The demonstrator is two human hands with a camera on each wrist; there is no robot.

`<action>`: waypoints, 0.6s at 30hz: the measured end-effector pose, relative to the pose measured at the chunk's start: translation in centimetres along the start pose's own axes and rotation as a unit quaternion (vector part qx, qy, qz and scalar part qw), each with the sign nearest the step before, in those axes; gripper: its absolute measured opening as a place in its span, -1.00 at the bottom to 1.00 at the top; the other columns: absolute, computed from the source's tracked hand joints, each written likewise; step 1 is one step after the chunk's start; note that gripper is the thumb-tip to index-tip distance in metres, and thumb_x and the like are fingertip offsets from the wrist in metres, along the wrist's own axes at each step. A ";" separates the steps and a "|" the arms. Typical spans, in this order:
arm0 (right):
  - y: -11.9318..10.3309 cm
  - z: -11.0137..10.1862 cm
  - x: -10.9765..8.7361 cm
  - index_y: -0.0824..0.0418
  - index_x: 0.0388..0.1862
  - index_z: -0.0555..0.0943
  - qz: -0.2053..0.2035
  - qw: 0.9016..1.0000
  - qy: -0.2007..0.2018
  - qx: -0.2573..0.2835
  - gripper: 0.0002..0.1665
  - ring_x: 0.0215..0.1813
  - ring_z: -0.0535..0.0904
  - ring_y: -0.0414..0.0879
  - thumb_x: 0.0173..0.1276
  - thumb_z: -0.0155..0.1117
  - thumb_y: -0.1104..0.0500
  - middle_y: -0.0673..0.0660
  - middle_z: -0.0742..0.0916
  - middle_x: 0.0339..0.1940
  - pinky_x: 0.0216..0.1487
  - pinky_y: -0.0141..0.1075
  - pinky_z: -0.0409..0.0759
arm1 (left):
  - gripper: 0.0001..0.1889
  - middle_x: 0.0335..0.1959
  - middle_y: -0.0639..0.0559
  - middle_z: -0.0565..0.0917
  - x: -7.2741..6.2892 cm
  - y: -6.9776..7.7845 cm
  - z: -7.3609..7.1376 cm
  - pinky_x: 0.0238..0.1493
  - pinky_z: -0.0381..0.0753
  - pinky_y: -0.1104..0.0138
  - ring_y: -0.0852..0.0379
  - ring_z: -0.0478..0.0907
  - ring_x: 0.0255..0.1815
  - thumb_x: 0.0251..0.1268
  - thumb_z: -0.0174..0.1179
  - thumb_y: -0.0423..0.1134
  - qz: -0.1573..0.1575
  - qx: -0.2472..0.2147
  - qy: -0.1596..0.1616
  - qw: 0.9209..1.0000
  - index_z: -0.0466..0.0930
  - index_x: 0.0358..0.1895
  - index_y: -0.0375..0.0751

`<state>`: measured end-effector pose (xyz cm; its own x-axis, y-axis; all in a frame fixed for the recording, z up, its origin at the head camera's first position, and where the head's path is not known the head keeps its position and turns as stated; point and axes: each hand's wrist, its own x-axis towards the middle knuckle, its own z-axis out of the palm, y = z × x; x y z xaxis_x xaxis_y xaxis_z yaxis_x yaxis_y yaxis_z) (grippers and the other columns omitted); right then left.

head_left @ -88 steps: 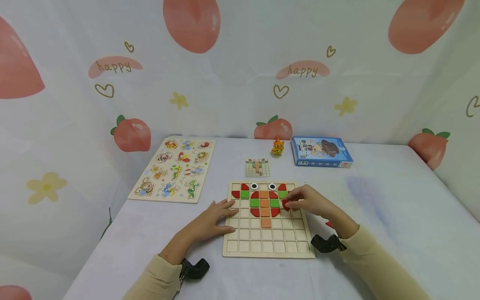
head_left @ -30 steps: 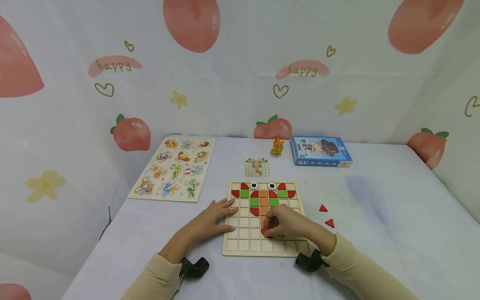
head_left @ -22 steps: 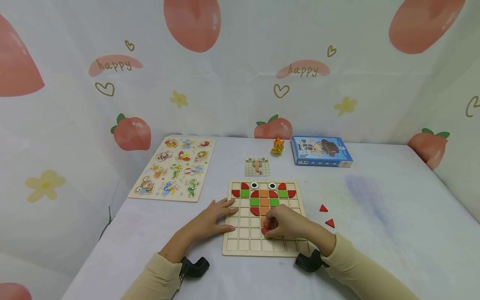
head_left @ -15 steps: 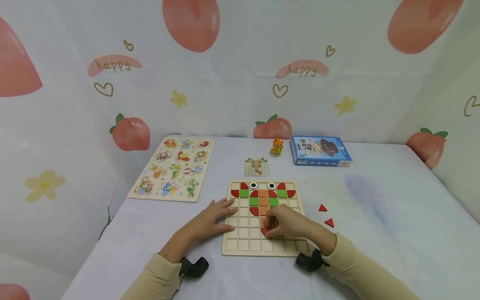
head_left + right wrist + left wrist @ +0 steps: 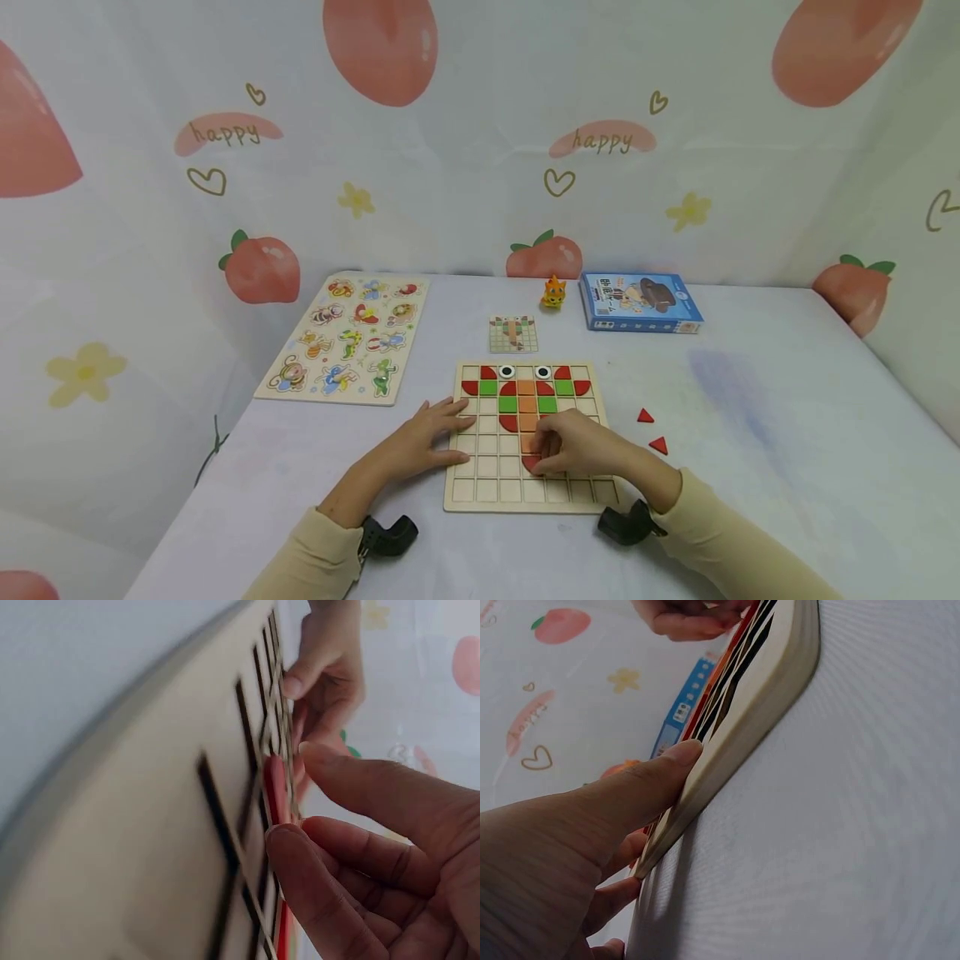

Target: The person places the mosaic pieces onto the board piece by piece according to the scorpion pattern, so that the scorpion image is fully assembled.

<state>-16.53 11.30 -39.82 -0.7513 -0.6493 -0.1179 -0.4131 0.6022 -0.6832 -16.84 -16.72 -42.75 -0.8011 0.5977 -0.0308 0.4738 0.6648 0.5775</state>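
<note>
A pale wooden grid board (image 5: 537, 495) lies on the table, with red, green and orange tiles and two round eye tiles in its upper cells. My left hand (image 5: 424, 437) rests on the board's left edge, fingers spread; in the left wrist view the thumb (image 5: 656, 776) lies along the rim. My right hand (image 5: 576, 446) is low over the board's middle, holding a red rounded tile (image 5: 531, 464) by its edges at the cell below the lowest orange tile. In the right wrist view this red tile (image 5: 276, 784) sits between thumb and curled fingertips, close in the grid.
Two red triangles (image 5: 657, 445) lie right of the board. Behind it is a small pattern card (image 5: 513, 334), then an orange toy figure (image 5: 553, 292) and a blue box (image 5: 641, 302). An insect puzzle board (image 5: 347, 337) lies at the back left.
From the board's right side, my right hand has brought the red tile down and left to the lower middle cell. Lately it has barely shifted. My left hand stays in place.
</note>
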 end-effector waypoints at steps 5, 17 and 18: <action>0.7 -1.4 -0.9 0.19 -0.38 0.62 0.012 1.000 0.014 0.013 -0.81 -0.44 0.48 -0.26 0.09 0.43 0.14 -0.07 0.61 -0.50 -0.41 -0.46 0.54 | -0.37 0.45 -0.08 0.19 0.0 0.1 0.1 0.47 -0.16 -0.12 -0.09 -0.01 0.51 0.14 0.25 0.03 -0.002 0.002 -0.002 1.000 0.42 0.27 -0.17; 4.5 -4.9 -4.0 0.32 -0.20 0.64 0.054 0.995 0.085 -0.015 -0.71 -0.39 0.48 -0.23 0.11 0.39 0.21 0.00 0.63 -0.44 -0.43 -0.44 0.53 | -0.38 0.44 -0.10 0.20 0.0 0.2 -0.1 0.45 -0.15 -0.15 -0.12 -0.01 0.50 0.15 0.24 0.04 -0.002 0.003 0.000 1.000 0.43 0.26 -0.19; 4.8 -5.2 -4.3 0.33 -0.19 0.64 0.056 0.994 0.091 -0.018 -0.71 -0.38 0.48 -0.22 0.11 0.39 0.21 0.02 0.64 -0.42 -0.43 -0.43 0.53 | -0.38 0.45 -0.10 0.20 0.0 0.2 -0.1 0.45 -0.15 -0.15 -0.12 -0.01 0.50 0.15 0.24 0.03 -0.002 0.003 0.000 1.000 0.42 0.26 -0.19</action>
<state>-17.95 19.45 -38.87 -0.8730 -0.4842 -0.0580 -0.3371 0.6852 -0.6457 -16.80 -16.61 -42.55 -0.8035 0.5944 -0.0328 0.4726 0.6705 0.5719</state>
